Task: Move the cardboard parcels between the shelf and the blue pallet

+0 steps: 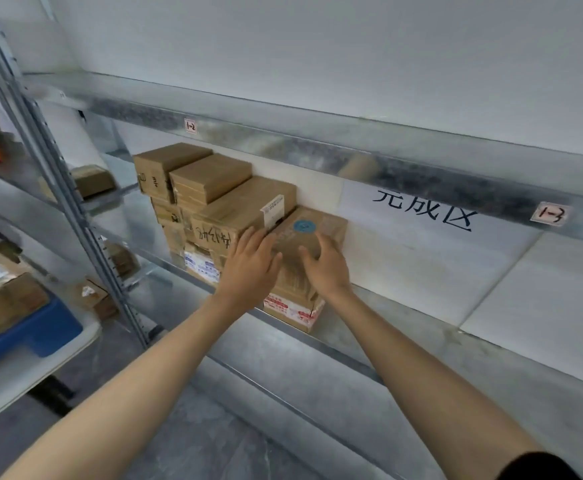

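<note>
While both palms lie flat on it, the parcel with the blue sticker (pixel 305 233) sits on top of a box with a red-printed label (pixel 293 308), at the right end of the stack on the metal shelf (pixel 404 327). The left hand (pixel 250 263) has its fingers spread over the parcel's left top edge, where it meets the taller handwritten box (pixel 234 216); the right hand (pixel 324 266) is spread over the top toward the right side. Neither hand is closed around anything yet; they are resting or pressing, not gripping.

Judging by this, the step is either squaring the parcel into place or taking hold to lift it. To do it well, the hands should slide to opposite side faces, thumbs on top, so the box below does not shift forward off the shelf lip. Left of these, 2 smaller boxes (pixel 193 174) top the stack. A white sign with black characters (pixel 425 211) hangs behind, and further left a blue pallet (pixel 37 334) holds other parcels.
</note>
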